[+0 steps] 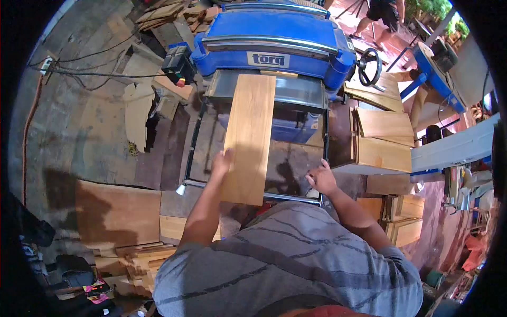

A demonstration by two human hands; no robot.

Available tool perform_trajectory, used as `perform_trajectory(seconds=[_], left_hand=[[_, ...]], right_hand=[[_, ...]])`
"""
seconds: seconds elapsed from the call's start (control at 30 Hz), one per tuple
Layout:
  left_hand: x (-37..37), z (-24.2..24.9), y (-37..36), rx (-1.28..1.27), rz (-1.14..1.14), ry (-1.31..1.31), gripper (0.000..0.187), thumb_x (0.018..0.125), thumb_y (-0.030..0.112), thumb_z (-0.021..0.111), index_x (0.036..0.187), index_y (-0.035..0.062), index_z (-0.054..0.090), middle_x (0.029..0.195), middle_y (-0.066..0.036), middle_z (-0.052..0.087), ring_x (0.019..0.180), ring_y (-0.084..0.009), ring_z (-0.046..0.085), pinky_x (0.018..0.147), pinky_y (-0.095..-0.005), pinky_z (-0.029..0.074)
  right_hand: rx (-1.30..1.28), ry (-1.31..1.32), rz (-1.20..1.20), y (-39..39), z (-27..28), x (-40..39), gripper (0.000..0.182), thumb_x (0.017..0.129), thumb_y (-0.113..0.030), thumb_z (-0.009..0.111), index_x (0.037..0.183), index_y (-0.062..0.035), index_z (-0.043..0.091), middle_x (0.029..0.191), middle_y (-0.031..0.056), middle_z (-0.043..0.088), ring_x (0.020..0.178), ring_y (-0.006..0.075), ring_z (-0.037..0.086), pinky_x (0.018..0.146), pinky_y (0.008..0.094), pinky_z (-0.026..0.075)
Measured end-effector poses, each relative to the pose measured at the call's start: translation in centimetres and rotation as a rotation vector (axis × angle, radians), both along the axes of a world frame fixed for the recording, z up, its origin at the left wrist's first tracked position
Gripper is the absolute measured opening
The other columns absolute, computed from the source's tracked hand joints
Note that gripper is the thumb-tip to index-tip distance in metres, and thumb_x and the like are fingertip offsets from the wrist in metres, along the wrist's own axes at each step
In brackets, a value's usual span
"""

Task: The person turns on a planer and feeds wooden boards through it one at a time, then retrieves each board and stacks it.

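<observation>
A long wooden board point(248, 137) lies lengthwise, its far end on the metal bed point(301, 91) of a blue machine point(269, 31) marked "torq". My left hand point(221, 162) holds the board's left edge, near its middle, with the fingers partly hidden. To the right of the board, apart from it, my right hand point(320, 178) is beside the machine's black side rail point(326, 132), fingers spread and bent. No object shows in that hand.
Stacked boards point(384, 153) stand right of the machine, beside a black handwheel point(369, 67). Left are a switch box point(177, 61) and cables. A wood panel point(119, 214) lies lower left. Another person point(381, 16) is at the upper right.
</observation>
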State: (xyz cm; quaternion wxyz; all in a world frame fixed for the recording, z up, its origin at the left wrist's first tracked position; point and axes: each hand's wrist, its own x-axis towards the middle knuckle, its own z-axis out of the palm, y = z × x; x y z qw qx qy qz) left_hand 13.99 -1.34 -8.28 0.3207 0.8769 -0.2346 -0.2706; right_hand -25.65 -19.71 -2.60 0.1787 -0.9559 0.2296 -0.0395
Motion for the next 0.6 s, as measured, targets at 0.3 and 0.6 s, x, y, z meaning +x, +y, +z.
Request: perform_trajectory(seconds=[0.3,0.6], left_hand=[[0.8,2.1,-5.3,0.046,-0.076,-0.207,0.065,0.097,0.051,0.040,0.108,-0.0088,0.064,0.100,-0.032,0.065,0.099,-0.0465,0.062,0.086,-0.0510,0.048],[-1.7,8.2,-6.8,-0.213,0.022,0.144,0.041,0.097,0.033,0.051,0.101,-0.0048,0.065,0.088,-0.023,0.068,0.088,-0.0408,0.066,0.077,-0.0470,0.048]], right_hand=[[0.337,0.100,-0.162,1.4,0.9,3.3,0.033,0.092,-0.040,0.059,0.095,-0.0090,0.069,0.092,0.0117,0.068,0.094,0.0256,0.064,0.103,0.0455,0.040],[1.671,0.025,-0.398,4.0,-1.5,13.9,0.050,0.100,-0.045,0.050,0.128,-0.0029,0.052,0.114,0.0153,0.065,0.096,0.0236,0.066,0.082,0.0400,0.056]])
